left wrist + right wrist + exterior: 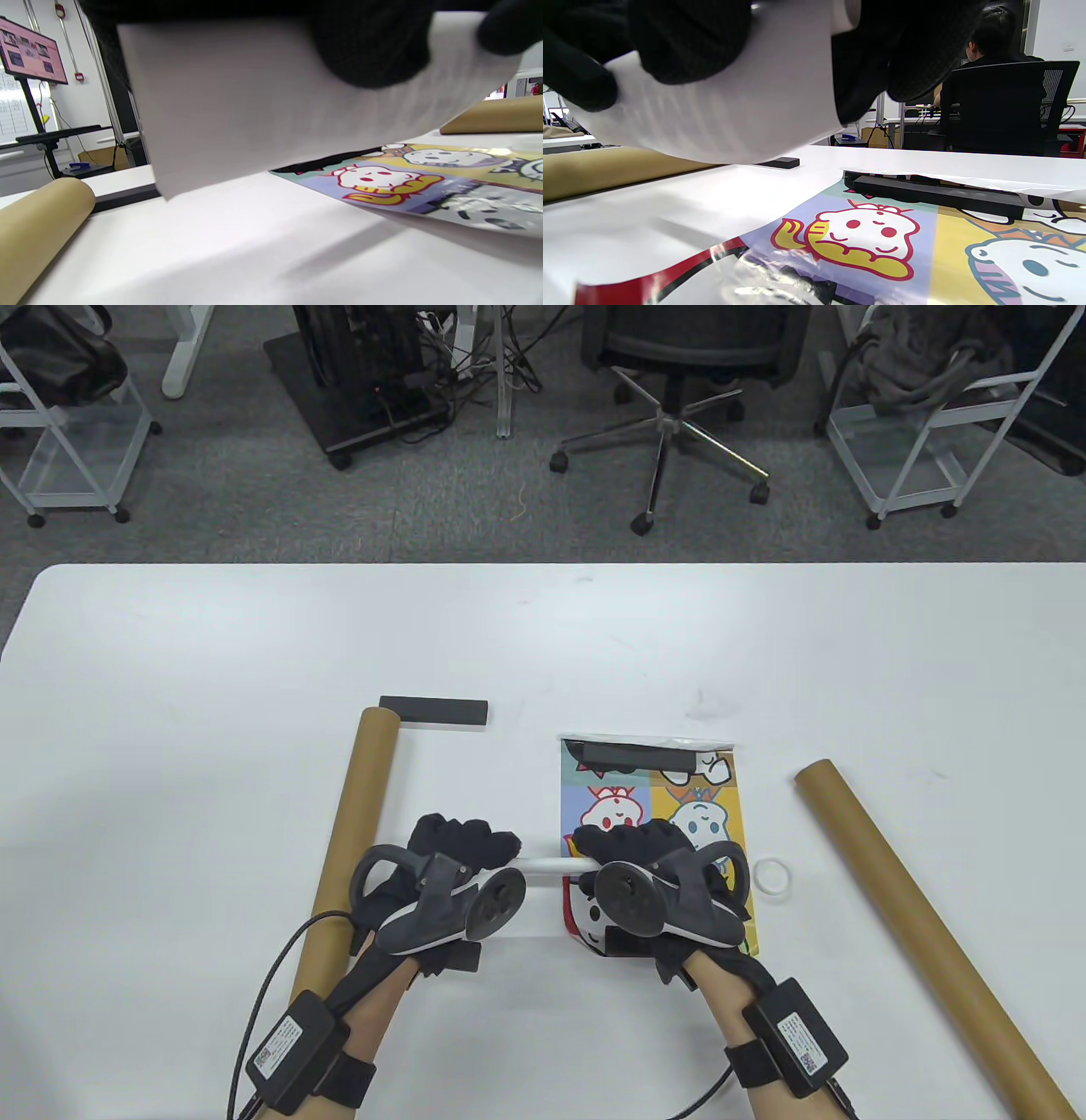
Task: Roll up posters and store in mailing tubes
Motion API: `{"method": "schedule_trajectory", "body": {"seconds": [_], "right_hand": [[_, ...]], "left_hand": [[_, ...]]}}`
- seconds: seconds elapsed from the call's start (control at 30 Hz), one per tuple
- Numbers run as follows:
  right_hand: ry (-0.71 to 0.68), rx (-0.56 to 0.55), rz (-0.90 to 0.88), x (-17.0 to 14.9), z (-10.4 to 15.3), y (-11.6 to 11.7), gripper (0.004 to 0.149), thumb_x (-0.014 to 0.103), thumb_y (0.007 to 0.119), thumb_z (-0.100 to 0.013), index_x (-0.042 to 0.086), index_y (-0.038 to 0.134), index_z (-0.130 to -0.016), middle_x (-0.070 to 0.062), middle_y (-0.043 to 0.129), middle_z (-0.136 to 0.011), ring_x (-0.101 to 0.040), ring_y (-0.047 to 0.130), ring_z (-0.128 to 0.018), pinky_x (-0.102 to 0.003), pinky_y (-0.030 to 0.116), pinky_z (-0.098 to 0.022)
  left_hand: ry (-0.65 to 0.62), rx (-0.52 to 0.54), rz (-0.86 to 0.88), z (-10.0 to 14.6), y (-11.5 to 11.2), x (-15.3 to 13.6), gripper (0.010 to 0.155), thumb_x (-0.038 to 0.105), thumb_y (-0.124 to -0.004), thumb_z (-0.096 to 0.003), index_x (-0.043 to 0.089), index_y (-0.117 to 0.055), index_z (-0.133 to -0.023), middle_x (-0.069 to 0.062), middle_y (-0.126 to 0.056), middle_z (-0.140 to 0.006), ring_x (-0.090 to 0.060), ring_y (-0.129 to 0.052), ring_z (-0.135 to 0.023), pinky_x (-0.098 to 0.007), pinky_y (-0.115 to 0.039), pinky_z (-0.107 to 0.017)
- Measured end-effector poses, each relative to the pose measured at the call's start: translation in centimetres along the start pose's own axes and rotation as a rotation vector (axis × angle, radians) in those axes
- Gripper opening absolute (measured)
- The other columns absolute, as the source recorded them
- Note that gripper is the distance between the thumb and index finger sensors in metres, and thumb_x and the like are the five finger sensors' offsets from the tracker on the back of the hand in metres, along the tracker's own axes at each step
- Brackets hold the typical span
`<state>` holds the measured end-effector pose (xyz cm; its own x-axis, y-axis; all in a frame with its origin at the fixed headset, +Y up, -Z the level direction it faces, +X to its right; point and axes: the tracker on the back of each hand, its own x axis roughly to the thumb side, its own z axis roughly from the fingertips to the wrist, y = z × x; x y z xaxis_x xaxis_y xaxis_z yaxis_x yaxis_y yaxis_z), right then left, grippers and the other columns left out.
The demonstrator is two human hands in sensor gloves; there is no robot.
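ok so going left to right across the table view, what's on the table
left cardboard tube → left hand → rolled white poster → right hand → white ring → right cardboard tube

Black knit gloves, grey-black trackers, strapped labelled wrist boxes, cables, apparently black.

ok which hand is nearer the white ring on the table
Right. The right hand grips the rolled poster just left of the white ring, almost beside it. The left hand holds the roll's other end, farther left, with the right hand between it and the ring.
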<state>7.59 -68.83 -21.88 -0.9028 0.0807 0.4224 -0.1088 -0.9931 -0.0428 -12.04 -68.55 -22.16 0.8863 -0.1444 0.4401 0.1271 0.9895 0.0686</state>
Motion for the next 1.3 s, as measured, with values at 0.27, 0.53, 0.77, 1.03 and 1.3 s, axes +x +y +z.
{"method": "schedule_trajectory", "body": {"seconds": [0.27, 0.53, 0.77, 1.03, 1.3], "right_hand": [[-0.010, 0.059, -0.063, -0.1, -0.1, 0.3, 0.057, 0.040, 0.073, -0.047, 0.018, 0.064, -0.098, -0.003, 0.083, -0.074, -0.031, 0.087, -0.057, -0.066, 0.067, -0.065], [0.010, 0.041, -0.014, 0.0, 0.1, 0.6, 0.049, 0.039, 0.073, -0.046, 0.022, 0.072, -0.092, -0.003, 0.085, -0.079, -0.031, 0.091, -0.062, -0.065, 0.069, -0.065], [0.041, 0.093, 0.003, 0.2, -0.1, 1.0, 0.051, 0.040, 0.072, -0.045, 0.023, 0.072, -0.094, -0.010, 0.069, -0.094, -0.038, 0.081, -0.074, -0.069, 0.061, -0.067], [0.046, 0.086, -0.002, 0.0, -0.1, 0.8, 0.054, 0.040, 0.074, -0.044, 0.022, 0.073, -0.094, -0.007, 0.078, -0.079, -0.034, 0.085, -0.065, -0.067, 0.064, -0.067], [0.043, 0.063, -0.009, -0.1, -0.1, 0.7, 0.059, 0.044, 0.074, -0.041, 0.019, 0.072, -0.095, 0.000, 0.090, -0.073, -0.028, 0.095, -0.059, -0.063, 0.070, -0.065]], "left_hand": [[0.027, 0.040, 0.004, -0.1, 0.1, -0.2, 0.044, 0.052, -0.076, -0.0464, 0.036, -0.077, -0.088, 0.009, -0.092, -0.073, -0.015, -0.096, -0.057, -0.049, -0.080, -0.071], [0.010, 0.041, -0.021, 0.0, -0.3, 0.3, 0.044, 0.051, -0.074, -0.0483, 0.038, -0.079, -0.090, 0.009, -0.092, -0.082, -0.018, -0.097, -0.070, -0.051, -0.076, -0.076], [0.043, 0.012, -0.122, 0.0, -0.3, 1.0, 0.048, 0.052, -0.070, -0.0491, 0.039, -0.078, -0.095, 0.000, -0.076, -0.098, -0.027, -0.083, -0.083, -0.058, -0.065, -0.080], [0.017, 0.003, -0.048, 0.1, -0.1, 0.8, 0.057, 0.050, -0.073, -0.0479, 0.035, -0.073, -0.103, 0.005, -0.083, -0.085, -0.020, -0.090, -0.075, -0.055, -0.070, -0.078], [0.027, -0.006, -0.033, 0.0, -0.3, 0.3, 0.066, 0.051, -0.074, -0.0465, 0.033, -0.066, -0.109, 0.010, -0.092, -0.080, -0.016, -0.099, -0.070, -0.052, -0.074, -0.077]]}}
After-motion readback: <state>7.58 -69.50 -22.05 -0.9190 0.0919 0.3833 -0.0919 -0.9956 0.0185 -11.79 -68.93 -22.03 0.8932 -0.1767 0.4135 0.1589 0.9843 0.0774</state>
